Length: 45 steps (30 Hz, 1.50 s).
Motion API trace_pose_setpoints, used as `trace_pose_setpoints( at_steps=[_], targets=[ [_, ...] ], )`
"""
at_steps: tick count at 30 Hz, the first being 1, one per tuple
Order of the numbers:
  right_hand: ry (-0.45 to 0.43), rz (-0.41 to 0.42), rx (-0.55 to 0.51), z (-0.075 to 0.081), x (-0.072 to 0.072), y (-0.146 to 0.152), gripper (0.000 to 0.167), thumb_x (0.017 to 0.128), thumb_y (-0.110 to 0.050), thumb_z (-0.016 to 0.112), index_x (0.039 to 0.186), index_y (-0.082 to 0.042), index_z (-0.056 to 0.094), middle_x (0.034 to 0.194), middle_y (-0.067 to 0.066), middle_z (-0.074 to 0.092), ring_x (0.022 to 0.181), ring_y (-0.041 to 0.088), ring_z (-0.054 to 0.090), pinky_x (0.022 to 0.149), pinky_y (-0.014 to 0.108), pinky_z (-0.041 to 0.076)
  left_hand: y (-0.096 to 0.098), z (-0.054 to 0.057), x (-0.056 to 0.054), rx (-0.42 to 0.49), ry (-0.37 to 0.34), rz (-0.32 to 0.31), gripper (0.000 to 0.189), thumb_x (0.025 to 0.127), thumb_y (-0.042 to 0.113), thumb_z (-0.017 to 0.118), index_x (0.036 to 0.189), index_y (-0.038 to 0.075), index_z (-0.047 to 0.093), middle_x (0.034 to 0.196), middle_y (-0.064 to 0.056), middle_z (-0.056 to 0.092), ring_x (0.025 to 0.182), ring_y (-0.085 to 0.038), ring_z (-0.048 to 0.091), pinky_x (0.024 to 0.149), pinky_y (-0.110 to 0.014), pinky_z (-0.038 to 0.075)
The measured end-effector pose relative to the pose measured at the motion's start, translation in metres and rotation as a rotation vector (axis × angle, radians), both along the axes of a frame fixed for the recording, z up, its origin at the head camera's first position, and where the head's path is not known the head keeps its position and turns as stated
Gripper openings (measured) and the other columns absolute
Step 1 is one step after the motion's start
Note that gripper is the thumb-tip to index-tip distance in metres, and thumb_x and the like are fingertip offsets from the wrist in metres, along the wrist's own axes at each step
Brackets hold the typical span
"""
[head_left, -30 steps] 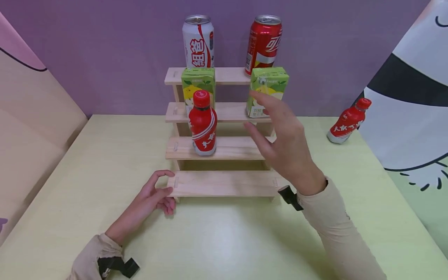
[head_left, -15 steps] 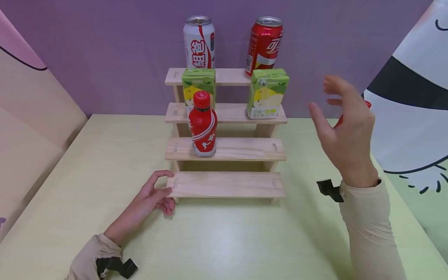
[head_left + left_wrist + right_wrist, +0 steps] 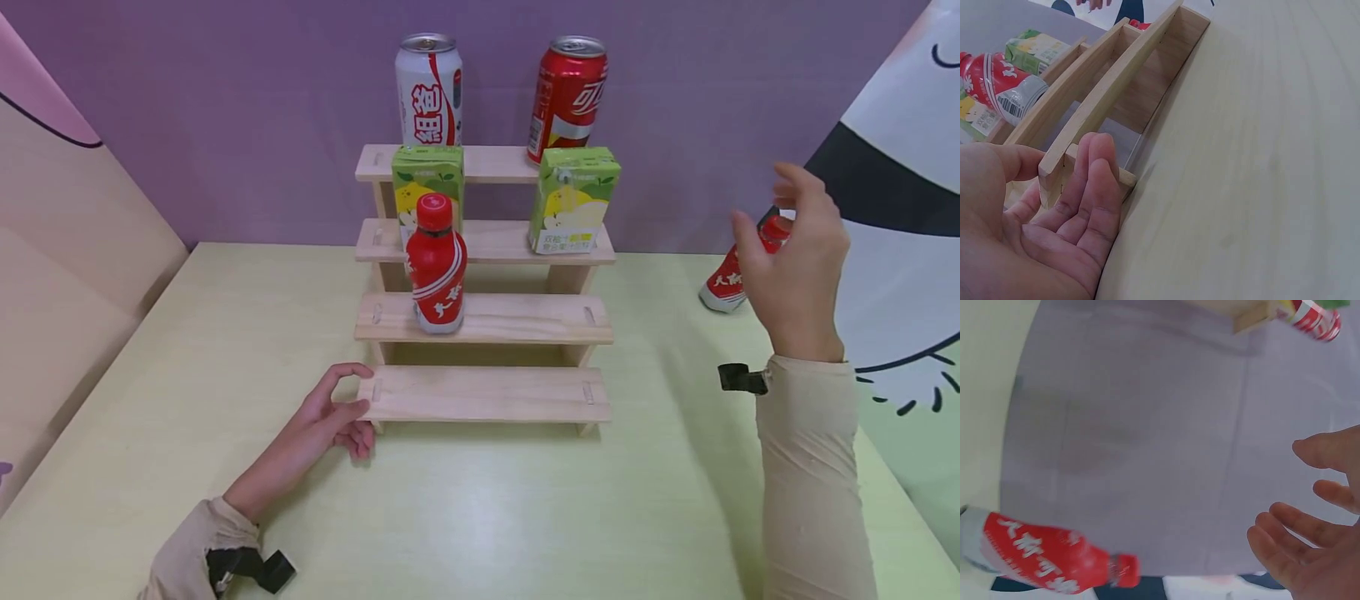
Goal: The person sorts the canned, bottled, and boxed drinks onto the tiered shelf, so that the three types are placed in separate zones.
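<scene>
My left hand (image 3: 322, 417) grips the left end of the lowest step of a wooden tiered display stand (image 3: 487, 393). In the left wrist view, thumb and fingers lie on either side of the board's end (image 3: 1054, 169). Over at the right, my right hand (image 3: 798, 267) hangs in the air with fingers loosely bent and nothing in them. It partly covers a small red drink bottle (image 3: 723, 285) standing on the table in the head view. The right wrist view shows this bottle (image 3: 1035, 553) apart from the fingers. A matching red bottle (image 3: 437, 279) stands on the stand's second step.
Higher on the stand are two green juice cartons, left (image 3: 407, 196) and right (image 3: 573, 204). The top step bears a white can (image 3: 427, 96) and a red can (image 3: 566, 100). A purple backdrop (image 3: 300, 125) rises behind the table (image 3: 465, 517).
My right hand has moved right, away from the right-hand carton and over to the red bottle at the table's right. The left hand keeps its grip on the stand.
</scene>
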State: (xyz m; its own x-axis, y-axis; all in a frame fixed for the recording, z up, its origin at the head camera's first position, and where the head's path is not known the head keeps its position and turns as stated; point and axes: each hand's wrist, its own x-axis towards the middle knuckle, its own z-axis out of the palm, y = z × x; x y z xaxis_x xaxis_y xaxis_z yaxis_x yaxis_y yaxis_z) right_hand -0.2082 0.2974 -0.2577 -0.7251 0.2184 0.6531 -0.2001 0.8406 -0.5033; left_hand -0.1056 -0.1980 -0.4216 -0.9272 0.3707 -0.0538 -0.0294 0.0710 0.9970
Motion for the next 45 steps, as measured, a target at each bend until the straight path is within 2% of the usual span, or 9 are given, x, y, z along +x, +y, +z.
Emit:
trace_pose_setpoints(
  at_steps=[7,15,18,27,32,39,45],
  targets=[
    [-0.138,-0.038,-0.047,-0.018,-0.017,0.023,0.068,0.097,-0.033,0.062,0.154,-0.035,0.026,0.149,0.004,0.044,0.136,0.02,0.041,0.106,0.037,0.044,0.001,0.002,-0.002,-0.001,-0.003,0.002,0.038,0.106,0.024,0.049,0.14,0.022,0.032,0.079,-0.022,0.067,0.067,-0.03,0.065,0.063,-0.038,0.057],
    [-0.243,-0.075,-0.044,-0.038,-0.033,0.046,0.071,0.099,-0.029,0.058,0.158,-0.032,0.018,0.161,0.004,0.025,0.147,0.021,0.02,0.109,0.055,0.038,0.001,0.001,-0.002,0.002,0.002,-0.001,0.038,0.106,0.023,0.049,0.14,0.021,0.032,0.078,-0.022,0.066,0.066,-0.03,0.065,0.063,-0.038,0.057],
    [-0.269,-0.091,-0.066,-0.042,-0.036,0.052,0.072,0.1,-0.029,0.057,0.158,-0.035,0.016,0.163,0.004,0.02,0.149,0.021,0.015,0.11,0.056,0.036,0.001,0.001,-0.002,0.002,0.003,0.0,0.037,0.106,0.023,0.049,0.14,0.021,0.032,0.078,-0.022,0.066,0.066,-0.03,0.065,0.063,-0.038,0.057],
    [-0.292,-0.12,-0.119,-0.057,-0.045,0.067,0.071,0.101,-0.033,0.054,0.158,-0.038,0.012,0.163,0.004,0.022,0.149,0.023,0.017,0.116,0.051,0.028,0.0,0.001,-0.001,-0.004,-0.002,0.001,0.038,0.106,0.024,0.05,0.139,0.021,0.032,0.078,-0.023,0.066,0.066,-0.03,0.065,0.063,-0.038,0.057],
    [-0.303,-0.107,-0.149,-0.064,-0.05,0.072,0.072,0.101,-0.033,0.054,0.158,-0.04,0.011,0.162,0.004,0.025,0.148,0.024,0.021,0.115,0.052,0.031,0.001,0.001,-0.001,-0.006,-0.005,0.004,0.037,0.106,0.022,0.05,0.139,0.021,0.032,0.078,-0.023,0.066,0.066,-0.03,0.065,0.063,-0.038,0.057],
    [-0.355,-0.054,-0.216,-0.078,-0.058,0.08,0.08,0.099,-0.031,0.059,0.157,-0.043,0.004,0.164,0.0,0.021,0.15,0.026,0.018,0.111,0.054,0.034,0.0,0.001,0.0,-0.01,-0.011,0.006,0.037,0.106,0.023,0.049,0.139,0.022,0.032,0.078,-0.023,0.066,0.067,-0.03,0.065,0.063,-0.038,0.057],
    [-0.296,-0.049,-0.233,-0.093,-0.067,0.085,0.082,0.098,-0.029,0.062,0.155,-0.046,0.005,0.161,-0.002,0.028,0.146,0.024,0.029,0.109,0.051,0.039,0.001,0.001,0.0,-0.005,-0.007,0.006,0.038,0.106,0.023,0.049,0.14,0.022,0.032,0.079,-0.023,0.067,0.067,-0.031,0.066,0.063,-0.038,0.057]
  ],
)
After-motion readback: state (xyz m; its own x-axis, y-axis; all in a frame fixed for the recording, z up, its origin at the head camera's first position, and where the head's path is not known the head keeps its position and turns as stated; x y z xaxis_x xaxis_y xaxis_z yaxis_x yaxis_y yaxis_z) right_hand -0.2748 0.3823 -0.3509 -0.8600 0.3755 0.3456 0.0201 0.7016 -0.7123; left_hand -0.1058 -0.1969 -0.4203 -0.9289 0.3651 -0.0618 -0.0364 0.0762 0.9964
